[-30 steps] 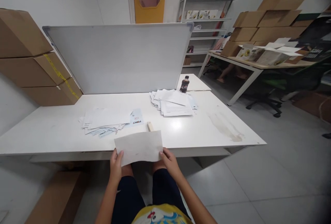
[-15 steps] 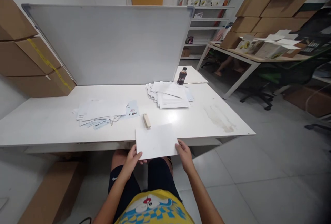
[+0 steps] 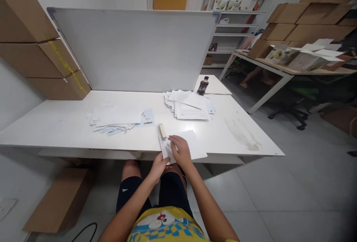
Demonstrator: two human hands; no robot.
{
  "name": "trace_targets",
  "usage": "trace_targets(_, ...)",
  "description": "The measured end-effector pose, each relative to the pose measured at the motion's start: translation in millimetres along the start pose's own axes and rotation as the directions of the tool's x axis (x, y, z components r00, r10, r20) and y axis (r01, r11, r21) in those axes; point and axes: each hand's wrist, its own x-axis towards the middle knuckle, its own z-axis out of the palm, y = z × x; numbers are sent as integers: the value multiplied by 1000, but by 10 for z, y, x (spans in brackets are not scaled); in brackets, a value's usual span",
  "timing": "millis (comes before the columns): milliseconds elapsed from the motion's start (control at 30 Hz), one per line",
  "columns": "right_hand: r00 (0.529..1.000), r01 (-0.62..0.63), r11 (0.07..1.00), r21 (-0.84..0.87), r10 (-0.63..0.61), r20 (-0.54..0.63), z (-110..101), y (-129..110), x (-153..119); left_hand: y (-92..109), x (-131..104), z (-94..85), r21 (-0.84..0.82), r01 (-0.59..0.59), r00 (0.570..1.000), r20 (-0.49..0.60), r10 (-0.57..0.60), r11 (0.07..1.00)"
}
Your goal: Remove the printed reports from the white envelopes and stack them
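White paper sheets (image 3: 195, 146) lie at the front edge of the white table, partly over it. My left hand (image 3: 159, 166) pinches their near left corner, thumb on top. Over the left part of the paper is my right hand (image 3: 180, 149), its fingers bent and slightly apart, touching or just above the surface; nothing shows in it. A small cream-coloured block-like object (image 3: 162, 131) rests on the table just beyond the paper's left corner. One paper pile (image 3: 115, 116) is to the left, next to a pale blue printed sheet (image 3: 147, 118). Another pile (image 3: 189, 106) sits further back on the right.
A whiteboard (image 3: 134, 52) stands along the table's (image 3: 55, 130) back edge. Cardboard boxes (image 3: 67, 85) are stacked at the left. A dark bottle (image 3: 202, 86) stands behind the right pile. Another box (image 3: 60, 204) is on the floor at left. Part of a person shows behind the far desk.
My right hand has left the paper's right edge and moved left over the sheets. The paper has turned and shifted right, onto the table more. The view has shifted slightly left.
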Motion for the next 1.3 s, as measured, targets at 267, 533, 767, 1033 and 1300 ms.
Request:
trace_targets(267, 990, 90, 922, -377, -41, 135, 422, -72, 233, -103, 47, -28, 49, 23, 1000, -14, -23, 999)
trace_targets(533, 983, 65, 928, -366, 3, 182, 540, 90, 4, -169, 163, -68, 147, -66, 998, -14, 68, 987)
trace_targets(767, 978, 30, 913, -407, 57, 201, 559, 34, -27, -151, 129, -109, 154, -59, 997, -46, 67, 986)
trace_targets(1033, 982, 58, 912, -407, 21, 186, 545, -94, -5, -112, -38, -169, 53, -97, 993, -58, 100, 994)
trace_targets(1300, 975, 125, 870, -477, -17, 223, 347, -238, -44, -195, -375, -346, 4, -196, 925, -331, 186, 981)
